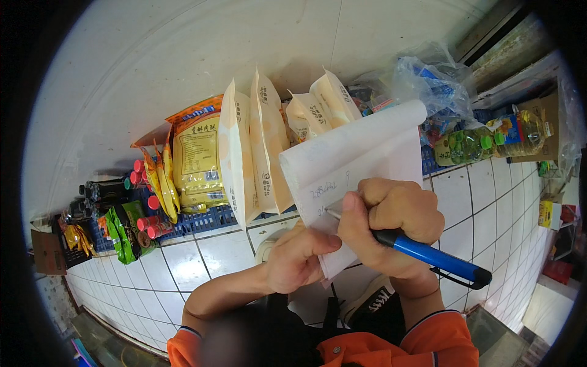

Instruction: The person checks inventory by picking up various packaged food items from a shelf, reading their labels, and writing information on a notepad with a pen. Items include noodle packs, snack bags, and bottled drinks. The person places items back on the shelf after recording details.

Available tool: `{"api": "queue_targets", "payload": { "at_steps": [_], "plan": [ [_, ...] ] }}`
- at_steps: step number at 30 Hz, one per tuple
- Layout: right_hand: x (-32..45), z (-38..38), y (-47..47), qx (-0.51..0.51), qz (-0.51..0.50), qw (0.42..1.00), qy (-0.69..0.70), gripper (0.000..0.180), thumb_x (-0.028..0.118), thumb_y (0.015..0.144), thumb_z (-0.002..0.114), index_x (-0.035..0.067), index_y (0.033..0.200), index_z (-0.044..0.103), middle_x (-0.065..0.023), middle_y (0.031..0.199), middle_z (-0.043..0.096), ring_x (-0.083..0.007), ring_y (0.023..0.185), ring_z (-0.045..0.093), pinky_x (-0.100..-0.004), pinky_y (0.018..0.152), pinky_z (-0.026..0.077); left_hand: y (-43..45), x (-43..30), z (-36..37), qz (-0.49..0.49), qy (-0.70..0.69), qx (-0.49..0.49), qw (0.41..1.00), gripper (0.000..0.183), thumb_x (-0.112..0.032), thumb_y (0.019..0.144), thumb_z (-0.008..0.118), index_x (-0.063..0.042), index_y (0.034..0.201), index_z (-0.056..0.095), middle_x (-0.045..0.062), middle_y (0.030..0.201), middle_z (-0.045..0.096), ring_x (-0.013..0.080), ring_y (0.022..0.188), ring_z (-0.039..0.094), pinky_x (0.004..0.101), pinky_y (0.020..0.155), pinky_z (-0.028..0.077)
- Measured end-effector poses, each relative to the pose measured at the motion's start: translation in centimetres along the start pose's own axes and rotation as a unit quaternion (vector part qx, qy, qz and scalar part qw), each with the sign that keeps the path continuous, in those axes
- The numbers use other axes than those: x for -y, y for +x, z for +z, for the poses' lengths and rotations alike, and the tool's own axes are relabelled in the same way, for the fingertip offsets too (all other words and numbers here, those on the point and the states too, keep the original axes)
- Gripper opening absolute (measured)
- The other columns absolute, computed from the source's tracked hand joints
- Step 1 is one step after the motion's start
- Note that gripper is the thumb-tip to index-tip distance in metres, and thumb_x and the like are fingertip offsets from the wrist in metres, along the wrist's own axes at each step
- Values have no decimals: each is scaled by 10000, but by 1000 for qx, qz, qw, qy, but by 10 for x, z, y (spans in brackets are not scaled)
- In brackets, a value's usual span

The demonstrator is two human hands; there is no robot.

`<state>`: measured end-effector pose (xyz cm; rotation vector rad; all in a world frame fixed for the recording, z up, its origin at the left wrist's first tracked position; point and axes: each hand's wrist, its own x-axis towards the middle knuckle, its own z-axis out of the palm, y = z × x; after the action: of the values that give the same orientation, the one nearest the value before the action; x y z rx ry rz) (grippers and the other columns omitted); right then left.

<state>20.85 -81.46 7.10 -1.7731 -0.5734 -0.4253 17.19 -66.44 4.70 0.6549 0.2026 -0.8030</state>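
Note:
My right hand [394, 220] grips a blue pen [431, 259] with black ends, its tip touching the page beside handwritten marks. A white paper pad [357, 151] with its top sheets curled back lies under the pen. At its lower left edge, my left hand [300, 257] holds the pad, thumb on top and fingers hidden beneath. Behind the pad stand several cream-coloured paper packages [270, 142], partly covered by it. Left of these are yellow and orange food packets [198, 160] on a blue plastic crate [202, 222].
Red-capped bottles [159, 229], a green packet [126, 231] and dark bottles [103, 195] stand along the wall at left. Oil bottles [527, 130] and a clear plastic bag [431, 87] are at right. My shoe [378, 305] rests on the white tiled floor [183, 261].

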Motion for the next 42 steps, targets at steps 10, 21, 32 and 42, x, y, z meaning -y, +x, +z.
{"api": "queue_targets", "payload": {
  "at_steps": [10,21,32,42],
  "plan": [
    [-4,-2,-1,4,2,1000,28,319,-117,674,622,71,614,371,-66,539,514,-97,406,424,-213,393,325,-2,-11,12,-92,60,-114,987,447,-89,763,403,16,1198,401,175,1142,482,278,1043,473,416,897,369],
    [-10,-4,-3,-4,-7,999,34,321,-137,678,613,64,615,371,-73,538,499,-87,403,388,-203,394,301,2,-2,4,-28,23,-44,998,253,-159,812,402,29,952,497,112,653,529,167,488,470,249,442,358],
    [-8,-2,-1,-24,-27,999,15,329,-152,673,597,65,608,359,-69,538,495,-89,405,386,-207,391,301,4,0,5,10,-16,-8,1000,277,-125,811,402,33,1030,466,127,784,551,180,549,508,244,443,376],
    [-8,-3,-2,-14,-4,1000,17,342,-167,679,579,66,598,343,-55,516,466,-76,407,365,-205,390,289,7,2,4,16,-5,-12,1000,284,-123,807,401,32,1035,471,122,769,558,167,538,511,244,444,394]
  ]
}}
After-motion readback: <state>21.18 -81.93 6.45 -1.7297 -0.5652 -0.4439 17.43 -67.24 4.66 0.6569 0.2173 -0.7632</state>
